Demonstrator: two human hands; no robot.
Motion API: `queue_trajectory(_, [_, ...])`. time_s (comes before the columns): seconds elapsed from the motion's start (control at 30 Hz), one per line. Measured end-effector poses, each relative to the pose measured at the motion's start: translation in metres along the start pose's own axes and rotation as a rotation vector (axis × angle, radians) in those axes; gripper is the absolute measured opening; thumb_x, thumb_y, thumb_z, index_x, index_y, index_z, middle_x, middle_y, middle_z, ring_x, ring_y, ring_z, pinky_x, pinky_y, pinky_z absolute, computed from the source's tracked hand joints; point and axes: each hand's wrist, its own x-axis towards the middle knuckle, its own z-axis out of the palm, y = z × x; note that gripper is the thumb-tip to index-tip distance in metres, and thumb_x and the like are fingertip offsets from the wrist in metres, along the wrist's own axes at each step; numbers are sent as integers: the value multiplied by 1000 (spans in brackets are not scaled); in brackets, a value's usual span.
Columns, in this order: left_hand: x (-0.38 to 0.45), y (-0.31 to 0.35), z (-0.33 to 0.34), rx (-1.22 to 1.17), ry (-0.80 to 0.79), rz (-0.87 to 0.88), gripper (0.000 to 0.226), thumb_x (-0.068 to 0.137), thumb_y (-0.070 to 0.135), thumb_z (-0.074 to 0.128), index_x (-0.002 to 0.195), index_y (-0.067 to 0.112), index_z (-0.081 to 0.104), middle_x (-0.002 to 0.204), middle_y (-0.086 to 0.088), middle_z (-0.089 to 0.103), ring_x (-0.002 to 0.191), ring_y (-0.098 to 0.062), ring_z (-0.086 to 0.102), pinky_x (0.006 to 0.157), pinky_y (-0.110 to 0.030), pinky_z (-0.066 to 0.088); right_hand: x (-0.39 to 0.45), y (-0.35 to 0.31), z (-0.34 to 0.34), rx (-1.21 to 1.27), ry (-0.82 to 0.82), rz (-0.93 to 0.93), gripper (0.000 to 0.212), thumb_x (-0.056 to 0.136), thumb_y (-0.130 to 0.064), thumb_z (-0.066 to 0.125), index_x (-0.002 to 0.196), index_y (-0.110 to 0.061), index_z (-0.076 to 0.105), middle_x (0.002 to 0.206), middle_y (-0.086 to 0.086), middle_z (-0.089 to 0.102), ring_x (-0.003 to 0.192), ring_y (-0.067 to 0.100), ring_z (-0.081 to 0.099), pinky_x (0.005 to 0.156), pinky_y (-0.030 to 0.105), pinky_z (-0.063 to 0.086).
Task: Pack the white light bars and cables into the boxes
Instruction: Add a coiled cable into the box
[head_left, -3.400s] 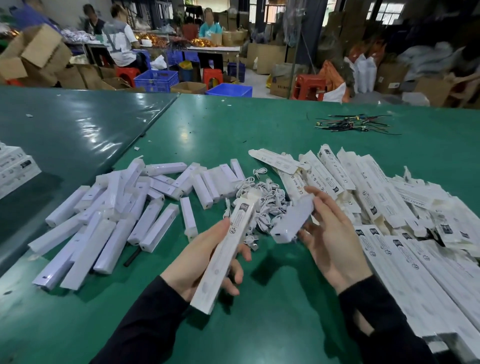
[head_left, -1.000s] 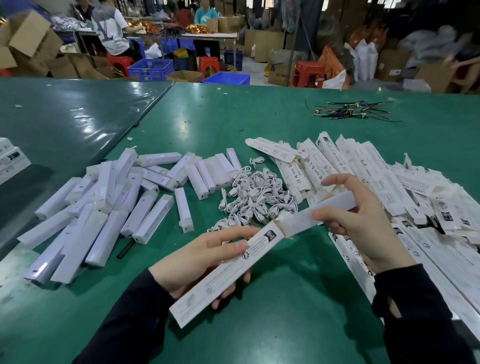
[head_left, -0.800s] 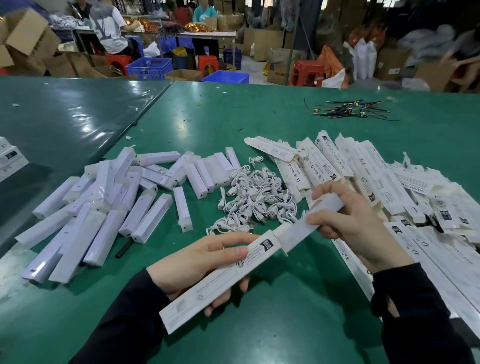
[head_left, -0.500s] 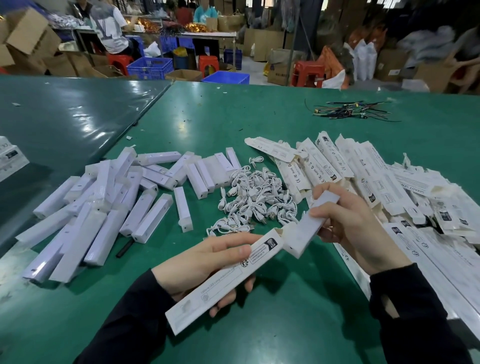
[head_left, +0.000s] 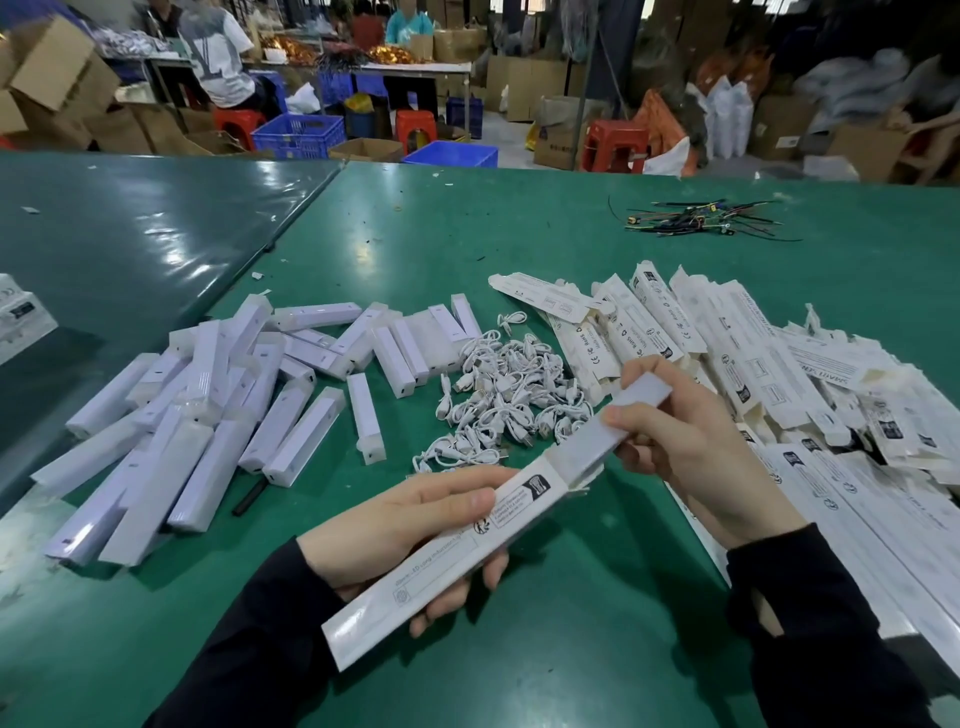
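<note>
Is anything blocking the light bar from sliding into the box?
Nothing visible does. The right hand holds the light bar with its lower end already in the open mouth of the box, which the left hand grips.

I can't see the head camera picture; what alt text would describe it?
A person's right hand slides a white light bar into the open end of a long white box held in the left hand, above a green table. Loose light bars lie left, coiled white cables in the middle, flat boxes right.
</note>
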Motion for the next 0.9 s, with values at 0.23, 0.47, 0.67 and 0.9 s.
queue_trajectory(0.23, [3, 0, 2, -8, 106, 78, 42, 90, 38, 61, 131, 27, 59, 76, -17, 57, 39, -18, 51, 35, -22, 46, -2, 7, 17, -299, -134, -144, 13, 86, -29, 63, 99, -31, 64, 71, -13, 58, 63, 4, 52, 63, 14, 43])
queue_trajectory(0.47, [6, 5, 2, -20, 245, 123, 47, 83, 43, 60, 128, 31, 61, 77, -17, 57, 39, -19, 48, 36, -21, 43, 0, 21, 41, -204, 134, -205, 24, 77, -31, 76, 97, -28, 62, 81, -9, 69, 75, 11, 61, 71, 31, 48])
queue_trajectory(0.67, [6, 5, 3, -18, 216, 96, 44, 83, 43, 60, 125, 31, 61, 75, -16, 59, 38, -19, 49, 35, -22, 45, -5, 24, 53, -316, 20, -146, 28, 84, -56, 52, 78, -39, 74, 105, -16, 62, 106, 6, 57, 86, 21, 42])
queue_trajectory(0.9, [10, -1, 8, -28, 133, 92, 32, 93, 39, 56, 122, 27, 62, 77, -16, 59, 40, -17, 52, 36, -22, 46, -1, 20, 41, -191, -48, -79, 46, 91, -54, 43, 100, -21, 73, 104, -10, 73, 103, 0, 62, 88, 11, 42])
